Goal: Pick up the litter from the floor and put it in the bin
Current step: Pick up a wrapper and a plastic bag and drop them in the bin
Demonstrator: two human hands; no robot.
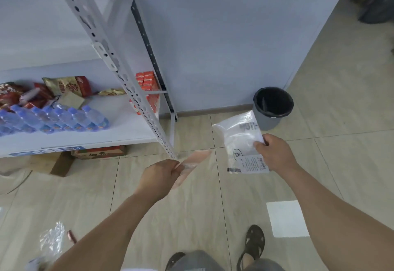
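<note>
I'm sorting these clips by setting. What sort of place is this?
Probably a small shop's stockroom or pantry: a white metal shelf rack holding bottled water packs and snack bags, a tiled floor, and a grey bin by the wall.

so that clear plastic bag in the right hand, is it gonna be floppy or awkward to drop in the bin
Probably floppy and very light: the clear plastic bag is thin film, pinched at one edge by the right hand. It looks crinkled, so likely slippery and apt to drift. The bin is open-topped and close ahead, so dropping it from directly above should work.
</note>
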